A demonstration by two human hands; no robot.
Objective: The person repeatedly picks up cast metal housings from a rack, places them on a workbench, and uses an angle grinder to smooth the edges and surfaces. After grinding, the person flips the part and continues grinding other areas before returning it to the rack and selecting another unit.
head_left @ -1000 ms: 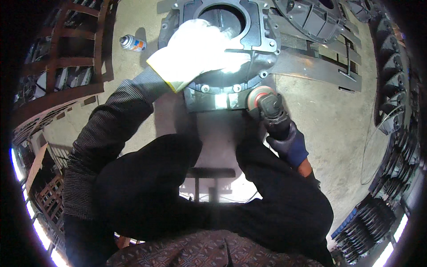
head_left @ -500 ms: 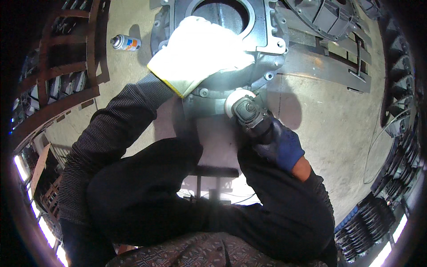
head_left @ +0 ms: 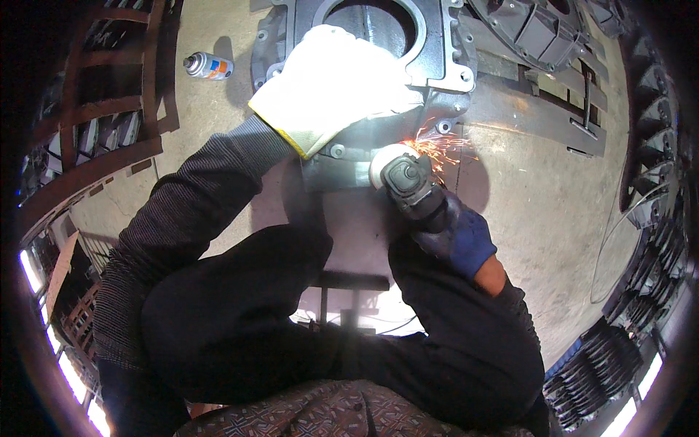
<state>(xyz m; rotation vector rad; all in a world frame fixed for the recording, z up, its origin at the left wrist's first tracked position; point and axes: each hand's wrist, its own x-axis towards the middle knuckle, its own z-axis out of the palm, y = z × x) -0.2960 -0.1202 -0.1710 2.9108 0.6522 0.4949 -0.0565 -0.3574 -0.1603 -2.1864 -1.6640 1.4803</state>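
Observation:
My right hand [head_left: 462, 237], in a dark blue glove, is wrapped round an angle grinder [head_left: 411, 182]. Its pale disc [head_left: 386, 162] meets the near lower edge of a grey metal casting [head_left: 353, 135], and orange sparks [head_left: 440, 149] fly off to the right. My left hand [head_left: 335, 87] wears a white glove with a yellow hem and rests on top of the casting, just before its round opening [head_left: 375, 25]. Bright glare washes out the left fingers, so their bend is hidden. The grinder's handle is mostly covered by my right hand.
A spray can [head_left: 209, 66] lies on its side on the concrete floor at the left. Brown metal racks [head_left: 87, 113] with parts stand farther left. Another ribbed casting [head_left: 535, 33] sits back right on a flat platform [head_left: 539, 109]. Stacked dark parts [head_left: 597, 371] line the right side.
Sparks now spray from the grinder's disc, where none showed before. The casting and my left hand appear shifted slightly right in the picture; the grinder stays nearly in place.

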